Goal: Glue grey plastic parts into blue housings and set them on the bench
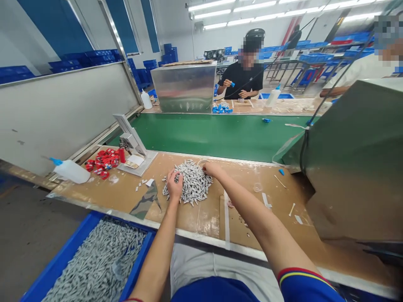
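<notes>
A heap of small grey parts (192,183) lies on the brown cardboard-covered bench (201,218) in front of me. My left hand (174,184) rests on the heap's left side with its fingers curled over some parts. My right hand (211,168) reaches to the heap's far right edge, fingers bent down onto the parts. Whether either hand grips any parts cannot be told. A blue bin (63,260) full of the same grey parts stands at the lower left, below the bench edge.
Red parts (105,161), a small press-like tool (132,144) and a white squeeze bottle (71,171) sit at the left. A green conveyor belt (220,134) runs behind the bench. A large metal housing (355,167) fills the right. Two people work across the belt.
</notes>
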